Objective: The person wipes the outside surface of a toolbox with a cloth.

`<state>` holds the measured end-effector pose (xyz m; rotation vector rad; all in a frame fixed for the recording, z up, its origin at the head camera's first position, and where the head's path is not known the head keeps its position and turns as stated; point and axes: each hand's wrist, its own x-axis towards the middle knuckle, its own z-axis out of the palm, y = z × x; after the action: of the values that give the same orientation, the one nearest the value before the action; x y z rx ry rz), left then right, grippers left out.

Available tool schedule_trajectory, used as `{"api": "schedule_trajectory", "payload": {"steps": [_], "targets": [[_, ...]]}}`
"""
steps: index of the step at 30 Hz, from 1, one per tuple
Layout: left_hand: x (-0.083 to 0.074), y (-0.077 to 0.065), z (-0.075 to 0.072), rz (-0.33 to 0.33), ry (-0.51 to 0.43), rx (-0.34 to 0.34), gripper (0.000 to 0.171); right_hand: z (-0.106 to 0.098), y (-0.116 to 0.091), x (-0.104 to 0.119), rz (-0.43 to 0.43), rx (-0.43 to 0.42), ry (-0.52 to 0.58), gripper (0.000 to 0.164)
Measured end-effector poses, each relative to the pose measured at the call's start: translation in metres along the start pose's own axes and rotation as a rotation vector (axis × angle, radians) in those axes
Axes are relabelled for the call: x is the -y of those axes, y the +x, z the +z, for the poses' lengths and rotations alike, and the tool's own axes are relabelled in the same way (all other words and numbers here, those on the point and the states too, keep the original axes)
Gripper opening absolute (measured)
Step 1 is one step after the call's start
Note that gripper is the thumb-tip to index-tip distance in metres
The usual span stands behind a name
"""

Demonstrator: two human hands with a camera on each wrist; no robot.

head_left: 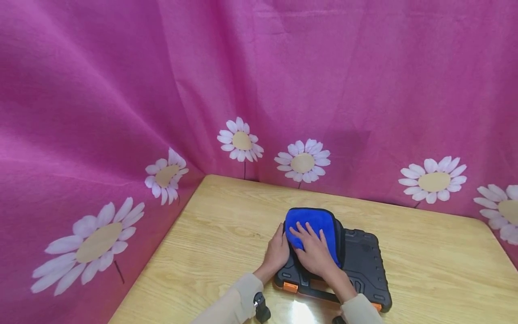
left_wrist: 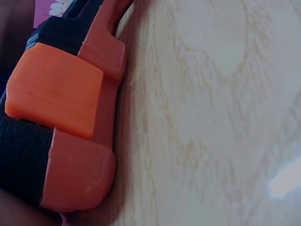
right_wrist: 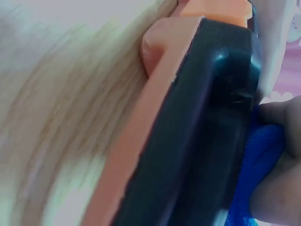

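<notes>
A blue cloth [head_left: 315,218] with a black border lies folded over the left part of a black tool case [head_left: 366,252]. My right hand [head_left: 314,254] rests on top of the cloth, fingers spread and fairly straight. Along the cloth's left edge, my left hand [head_left: 277,252] touches its side; some of those fingers are hidden. In the left wrist view, the case's orange latch [left_wrist: 55,89] fills the near left. The right wrist view shows the case handle [right_wrist: 188,122] up close, with part of the blue cloth [right_wrist: 256,162] beneath my right hand [right_wrist: 280,188].
The case lies flat on a light wooden table [head_left: 226,216]. A pink curtain [head_left: 323,90] with white daisies hangs behind the table and along its left side. Dark wrist straps [head_left: 261,308] sit at the sleeves.
</notes>
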<state>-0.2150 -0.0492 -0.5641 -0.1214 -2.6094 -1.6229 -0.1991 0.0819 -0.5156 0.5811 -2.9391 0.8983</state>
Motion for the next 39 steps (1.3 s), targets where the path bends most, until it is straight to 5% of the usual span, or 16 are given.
{"api": "schedule_trajectory", "payload": {"steps": [14, 31, 39], "targets": [[-0.001, -0.003, -0.002, -0.016, -0.018, 0.014, 0.047, -0.005, -0.025, 0.004, -0.011, 0.078, 0.053, 0.047], [0.0, -0.001, -0.001, 0.051, -0.024, -0.023, 0.044, -0.012, -0.056, 0.002, -0.068, 0.181, 0.121, 0.046], [0.0, -0.003, 0.0, 0.054, -0.002, -0.022, 0.043, -0.011, -0.063, 0.002, -0.104, 0.177, 0.063, 0.05]]}}
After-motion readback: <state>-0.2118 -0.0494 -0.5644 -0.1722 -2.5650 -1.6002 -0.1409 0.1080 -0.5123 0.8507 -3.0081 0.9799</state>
